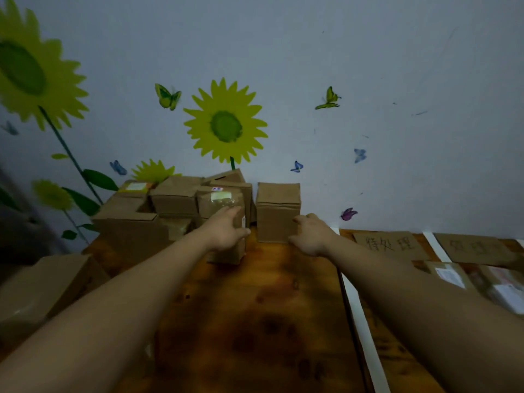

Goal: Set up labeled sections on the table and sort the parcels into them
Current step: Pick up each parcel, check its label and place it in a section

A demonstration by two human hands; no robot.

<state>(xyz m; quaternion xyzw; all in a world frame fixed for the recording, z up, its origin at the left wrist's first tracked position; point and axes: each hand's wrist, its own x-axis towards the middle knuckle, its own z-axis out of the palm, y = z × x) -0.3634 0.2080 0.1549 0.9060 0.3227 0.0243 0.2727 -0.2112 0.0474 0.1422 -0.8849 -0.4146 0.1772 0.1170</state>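
A pile of brown cardboard parcels stands against the wall at the far left of the wooden table. My left hand grips a small parcel at the front of the pile, thumb on its right side. A separate upright parcel stands just right of the pile. My right hand is at that parcel's lower right corner, fingers touching its side. Two cardboard labels with handwritten characters, one nearer and one farther right, lie on the table's right part.
White strips mark off sections on the right, where sorted parcels with white labels lie. A larger box sits at the near left edge. The wall with sunflower stickers is close behind the pile.
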